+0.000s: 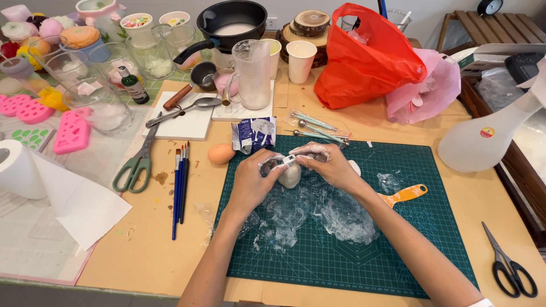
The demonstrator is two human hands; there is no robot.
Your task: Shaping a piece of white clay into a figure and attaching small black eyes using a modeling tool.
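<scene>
- Both hands close on one white egg-shaped lump [290,175], which is held just above the dark green cutting mat [421,239].
- The left hand [254,181] cups the lump from the left, fingers curled round its side and thumb up near the top.
- The right hand [329,165] pinches at the top of the lump, fingertips dusted white and pressed against a small clear clip or tab [288,160] between the two hands.
- Crumpled clear plastic film [335,213] lies on the mat directly beneath the hands, smeared with white.
- An orange-handled scraper [405,195] rests on the mat to the right of the right forearm, partly under the film.
- A brown egg [220,153] sits on the table just off the mat's upper left corner, beside a small blue and white packet [253,134].
- Left of the mat lie blue-handled paint brushes [181,187] and green-handled scissors [135,165].
- Black scissors [508,267] lie at the table's lower right, well apart from the hands.
</scene>
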